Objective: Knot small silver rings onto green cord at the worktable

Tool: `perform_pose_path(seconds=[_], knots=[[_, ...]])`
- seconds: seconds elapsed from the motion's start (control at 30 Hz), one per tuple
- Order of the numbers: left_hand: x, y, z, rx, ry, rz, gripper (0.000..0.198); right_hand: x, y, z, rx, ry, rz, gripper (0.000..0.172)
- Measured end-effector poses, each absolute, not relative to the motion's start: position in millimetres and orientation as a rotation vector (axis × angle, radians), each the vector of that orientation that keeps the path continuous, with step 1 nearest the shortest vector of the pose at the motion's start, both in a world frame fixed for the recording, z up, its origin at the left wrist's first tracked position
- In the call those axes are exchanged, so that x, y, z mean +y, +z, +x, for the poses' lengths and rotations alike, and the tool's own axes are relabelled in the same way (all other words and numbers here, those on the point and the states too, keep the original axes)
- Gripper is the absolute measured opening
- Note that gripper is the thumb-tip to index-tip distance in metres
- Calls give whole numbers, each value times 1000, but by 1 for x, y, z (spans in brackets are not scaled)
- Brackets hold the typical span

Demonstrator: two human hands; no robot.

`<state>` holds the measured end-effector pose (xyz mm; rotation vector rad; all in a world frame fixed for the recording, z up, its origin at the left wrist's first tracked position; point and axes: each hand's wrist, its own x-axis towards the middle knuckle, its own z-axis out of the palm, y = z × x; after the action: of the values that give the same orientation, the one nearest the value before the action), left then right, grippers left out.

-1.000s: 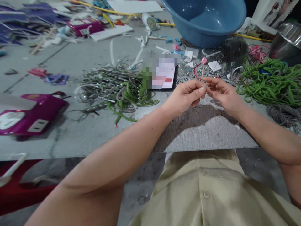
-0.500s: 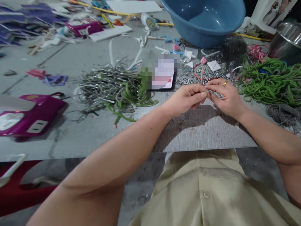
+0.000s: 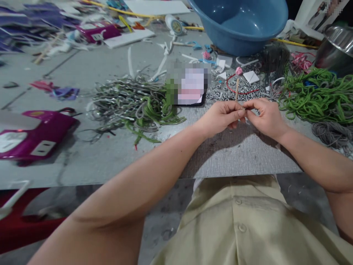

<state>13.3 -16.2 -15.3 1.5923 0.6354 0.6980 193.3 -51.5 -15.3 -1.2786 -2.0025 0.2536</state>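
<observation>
My left hand (image 3: 224, 116) and my right hand (image 3: 264, 116) meet over the table's front part, thumbs and fingers pinched together. A tiny shiny metallic piece (image 3: 242, 109) shows between the fingertips; its kind is too small to tell, and the fingers cover most of it. Just beyond the left fingers is a thin wooden stick (image 3: 236, 90) with a pink knob at its far end. Many small silver beads (image 3: 217, 94) lie spread behind both hands, and a red cord (image 3: 230, 88) curves across them.
Left of the hands lie a phone (image 3: 204, 97) and a heap of green and grey cords (image 3: 132, 103). Green cords (image 3: 317, 94) pile up at right beside a grey bundle (image 3: 331, 132). A blue basin (image 3: 239, 40), metal pot (image 3: 336, 48) and purple device (image 3: 38, 136) stand around.
My right hand has turned and its fingers have curled in, so its ring no longer shows. The left hand has shifted slightly right. Both still pinch at the same spot.
</observation>
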Motion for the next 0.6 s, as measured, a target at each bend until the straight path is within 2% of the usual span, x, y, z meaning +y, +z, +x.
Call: perform_pose_path(seconds=[0.4, 0.5, 0.6], knots=[[-17, -24, 21, 707, 839, 1406, 23, -49, -14, 194, -1985, 230, -1349, 9], [-14, -27, 20, 754, 887, 1543, 26, -48, -16, 195, -2002, 259, -1345, 7], [-11, -29, 18, 798, 1022, 1852, 20, -47, -17, 196, -2007, 242, -1298, 6]])
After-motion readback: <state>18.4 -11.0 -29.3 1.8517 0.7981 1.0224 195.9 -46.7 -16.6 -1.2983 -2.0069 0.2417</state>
